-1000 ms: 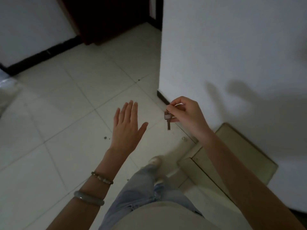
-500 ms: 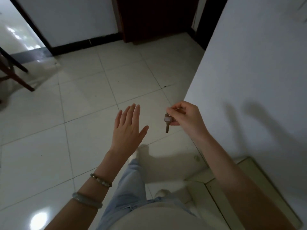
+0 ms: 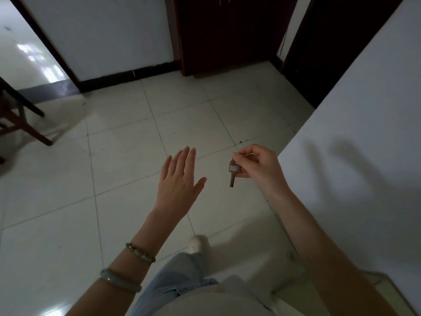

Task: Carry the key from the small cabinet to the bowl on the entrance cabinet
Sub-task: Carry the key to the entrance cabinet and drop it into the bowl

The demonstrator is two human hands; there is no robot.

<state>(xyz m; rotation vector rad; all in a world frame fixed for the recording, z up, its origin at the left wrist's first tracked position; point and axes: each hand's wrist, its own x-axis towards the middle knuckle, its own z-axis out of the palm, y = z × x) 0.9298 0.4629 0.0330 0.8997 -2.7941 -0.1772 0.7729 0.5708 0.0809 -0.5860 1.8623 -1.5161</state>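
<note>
A small metal key (image 3: 232,174) hangs blade-down from my right hand (image 3: 257,167), pinched at its head and ring between thumb and fingers. The hand is held out over the pale tiled floor, close to a white wall on the right. My left hand (image 3: 180,181) is empty, flat and open with fingers together, a little left of the key. Two bracelets sit on my left wrist. No bowl or entrance cabinet is in sight. A corner of the small cabinet (image 3: 387,290) shows at the bottom right behind my right arm.
A white wall (image 3: 364,133) runs along the right. Ahead stand a dark wooden door (image 3: 225,30) and a dark opening (image 3: 328,42) beside it. Dark chair legs (image 3: 22,119) are at the left, near a lit doorway (image 3: 25,46). My leg and shoe (image 3: 198,244) are below.
The view has swung up and left as I walk forward; the small cabinet has slid down out of most of the frame, the door has come closer. Both hands keep their pose.
</note>
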